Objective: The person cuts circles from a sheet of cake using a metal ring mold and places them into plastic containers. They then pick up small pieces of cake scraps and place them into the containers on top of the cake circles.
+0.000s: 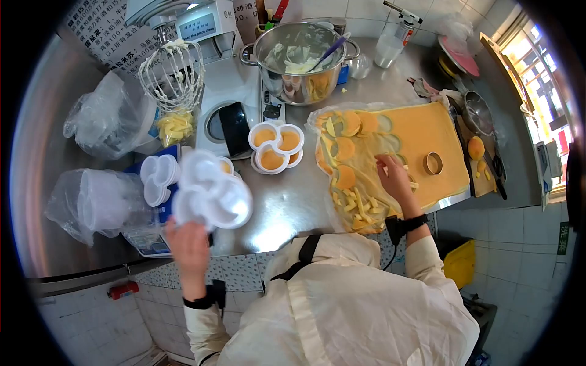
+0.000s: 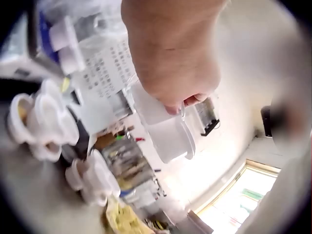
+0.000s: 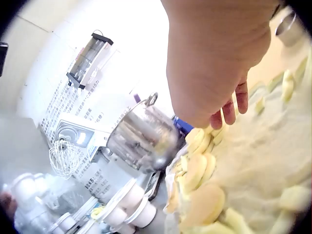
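Observation:
My left hand [image 1: 188, 245] grips the edge of a white plastic container with three joined round cups [image 1: 213, 192], blurred in the head view and held up over the left of the counter. In the left wrist view, fingertips curl over the rim of this container [image 2: 168, 139]. My right hand [image 1: 395, 178] hovers over a thin yellow sponge cake sheet [image 1: 430, 131] on paper, its fingers loosely bent with nothing visible in them. Cut cake rounds [image 1: 344, 148] and offcut strips [image 1: 363, 207] lie on the sheet's left part. A metal ring cutter [image 1: 433, 163] stands on the right part.
Three-cup containers with cake rounds [image 1: 276, 146] stand mid-counter beside a phone [image 1: 234, 129]. Behind them are a steel pot [image 1: 299, 61] with cream and a mixer whisk [image 1: 174, 76]. Stacked empty containers [image 1: 160, 177] and bagged tubs [image 1: 110, 198] sit left; a knife [image 1: 462, 146] lies right.

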`<state>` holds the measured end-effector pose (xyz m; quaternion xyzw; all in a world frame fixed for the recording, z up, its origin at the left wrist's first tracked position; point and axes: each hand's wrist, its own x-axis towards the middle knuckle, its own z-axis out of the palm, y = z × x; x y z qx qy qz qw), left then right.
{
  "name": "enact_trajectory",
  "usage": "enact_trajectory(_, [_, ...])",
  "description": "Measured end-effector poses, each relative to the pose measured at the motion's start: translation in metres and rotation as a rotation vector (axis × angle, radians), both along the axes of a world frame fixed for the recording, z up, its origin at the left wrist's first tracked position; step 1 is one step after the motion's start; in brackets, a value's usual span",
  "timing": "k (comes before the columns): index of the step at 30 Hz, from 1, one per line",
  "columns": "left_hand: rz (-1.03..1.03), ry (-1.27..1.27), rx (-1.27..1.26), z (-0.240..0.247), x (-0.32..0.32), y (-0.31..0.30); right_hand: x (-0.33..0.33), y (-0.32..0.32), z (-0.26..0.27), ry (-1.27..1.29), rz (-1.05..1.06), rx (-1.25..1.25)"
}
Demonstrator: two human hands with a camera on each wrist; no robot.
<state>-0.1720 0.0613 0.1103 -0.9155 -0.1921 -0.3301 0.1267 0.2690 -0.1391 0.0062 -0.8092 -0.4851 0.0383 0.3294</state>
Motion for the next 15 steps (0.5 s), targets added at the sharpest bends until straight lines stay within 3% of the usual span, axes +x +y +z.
enact_trajectory(2, [-0.104,0.050,-0.151,-0.034,0.013,-0.020,0.006,0.022,-0.025,0.116,0.004,0.068])
enact_trajectory(5, [-0.237,0.113,-0.352,-0.093,0.026,-0.037,-0.003,0.065,-0.038,0.322,-0.095,-0.071])
enact_trajectory(9, [-0.227,0.188,-0.402,-0.140,0.026,-0.045,-0.011,0.094,-0.045,0.067,-0.195,-0.194])
enact_trajectory(13, [-0.201,0.192,-0.447,-0.137,0.028,-0.048,-0.025,0.103,-0.032,-0.183,-0.126,-0.252])
enact_trajectory(15, [-0.206,0.177,-0.490,-0.129,0.028,-0.052,-0.024,0.103,-0.032,-0.106,-0.134,-0.238])
